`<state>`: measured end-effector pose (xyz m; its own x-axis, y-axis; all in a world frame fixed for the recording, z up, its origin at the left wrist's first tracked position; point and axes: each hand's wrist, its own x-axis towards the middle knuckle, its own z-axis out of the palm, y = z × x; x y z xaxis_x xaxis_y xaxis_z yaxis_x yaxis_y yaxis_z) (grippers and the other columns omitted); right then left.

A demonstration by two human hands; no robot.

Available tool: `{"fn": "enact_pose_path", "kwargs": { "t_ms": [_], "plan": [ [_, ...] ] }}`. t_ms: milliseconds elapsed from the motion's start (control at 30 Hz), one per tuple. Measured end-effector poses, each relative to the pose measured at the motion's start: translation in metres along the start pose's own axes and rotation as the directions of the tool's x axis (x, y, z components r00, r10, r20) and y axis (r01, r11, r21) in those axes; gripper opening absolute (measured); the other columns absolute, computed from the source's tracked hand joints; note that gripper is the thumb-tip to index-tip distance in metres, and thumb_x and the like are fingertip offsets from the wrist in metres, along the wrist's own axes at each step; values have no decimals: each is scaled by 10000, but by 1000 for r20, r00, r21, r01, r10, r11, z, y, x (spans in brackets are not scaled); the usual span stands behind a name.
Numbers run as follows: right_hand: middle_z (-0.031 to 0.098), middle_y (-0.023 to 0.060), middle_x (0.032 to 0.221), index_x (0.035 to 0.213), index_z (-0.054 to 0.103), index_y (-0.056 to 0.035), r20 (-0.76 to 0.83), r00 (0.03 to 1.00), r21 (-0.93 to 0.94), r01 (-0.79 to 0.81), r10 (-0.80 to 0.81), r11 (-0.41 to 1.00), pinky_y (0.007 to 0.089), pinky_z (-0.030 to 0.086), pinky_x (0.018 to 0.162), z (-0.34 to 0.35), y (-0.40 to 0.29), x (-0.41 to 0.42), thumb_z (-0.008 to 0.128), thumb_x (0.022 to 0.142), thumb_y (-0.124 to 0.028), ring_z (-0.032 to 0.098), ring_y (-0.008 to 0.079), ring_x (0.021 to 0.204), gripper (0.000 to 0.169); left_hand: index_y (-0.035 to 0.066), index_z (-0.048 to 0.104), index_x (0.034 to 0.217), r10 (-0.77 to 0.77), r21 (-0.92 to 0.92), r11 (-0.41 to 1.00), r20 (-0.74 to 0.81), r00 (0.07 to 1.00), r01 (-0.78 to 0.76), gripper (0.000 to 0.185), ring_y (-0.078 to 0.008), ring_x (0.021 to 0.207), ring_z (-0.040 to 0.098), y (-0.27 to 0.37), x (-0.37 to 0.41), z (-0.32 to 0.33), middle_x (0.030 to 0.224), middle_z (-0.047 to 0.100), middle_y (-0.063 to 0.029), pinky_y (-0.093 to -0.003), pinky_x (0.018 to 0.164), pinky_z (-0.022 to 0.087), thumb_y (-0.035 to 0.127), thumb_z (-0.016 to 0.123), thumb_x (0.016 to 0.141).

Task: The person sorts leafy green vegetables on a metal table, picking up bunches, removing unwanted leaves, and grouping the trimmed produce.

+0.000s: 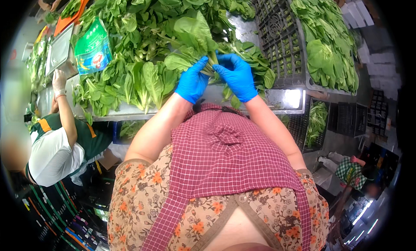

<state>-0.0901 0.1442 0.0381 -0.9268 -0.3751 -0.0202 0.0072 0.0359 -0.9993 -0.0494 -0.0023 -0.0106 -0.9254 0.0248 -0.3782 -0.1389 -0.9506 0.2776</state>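
Observation:
Both of my hands wear blue gloves and meet over the near edge of a metal table (123, 112). My left hand (194, 80) is closed around the stem end of a bunch of leafy greens (195, 36), whose leaves point away from me. My right hand (236, 76) touches the stems from the other side with bent thumb and fingers; whether it grips any of them is hard to tell. Loose leafy greens (152, 82) lie in a heap left of my hands and beyond them, and more stems and leaves (256, 62) lie to the right.
A black plastic crate (304, 56) full of greens stands at the right. A green and blue plastic bag (94, 49) lies on the heap at the left, near a clear-lidded container (60, 49). A co-worker (55, 150) stands at the left; another person (351, 173) is far right. Crates stand on the floor.

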Motion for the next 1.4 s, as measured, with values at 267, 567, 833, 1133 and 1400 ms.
{"fn": "enact_pose_path", "kwargs": {
  "t_ms": [267,567,833,1133,1400],
  "plan": [
    [634,95,742,881,543,17,60,989,-20,-135,136,991,269,519,558,11,-5,-15,690,850,-110,657,167,646,197,3,635,1034,-51,182,981,-87,995,66,195,-210,915,628,7,-20,6,992,669,-99,-338,862,487,131,624,888],
    [664,122,847,992,556,8,-229,903,342,-276,364,898,277,506,560,2,31,-3,586,921,-135,634,179,612,162,33,616,1172,340,927,172,261,903,-333,345,-176,987,621,24,-60,-1,1058,668,-102,-297,865,491,-60,546,848],
    [686,106,884,1044,587,-17,149,782,85,-620,606,780,247,489,566,-10,50,-11,595,923,-285,656,164,669,294,-37,287,1383,673,870,438,-149,725,-228,744,-246,1097,548,107,-138,-58,1248,536,-154,-344,936,455,40,710,776],
    [644,148,1048,1076,629,-74,98,978,-702,201,-187,684,398,514,726,1,64,37,674,820,-231,652,293,854,304,-39,537,1217,845,956,-245,129,518,162,554,-327,994,564,136,-118,-122,1086,566,-214,-403,873,455,177,751,755],
    [664,145,955,963,698,-139,164,986,-943,145,39,301,442,486,805,5,58,69,696,739,-358,638,316,901,313,-32,519,1244,866,993,-69,14,501,93,530,-284,1044,570,145,-92,-161,1201,554,-205,-354,905,456,112,725,777]
  ]
}}
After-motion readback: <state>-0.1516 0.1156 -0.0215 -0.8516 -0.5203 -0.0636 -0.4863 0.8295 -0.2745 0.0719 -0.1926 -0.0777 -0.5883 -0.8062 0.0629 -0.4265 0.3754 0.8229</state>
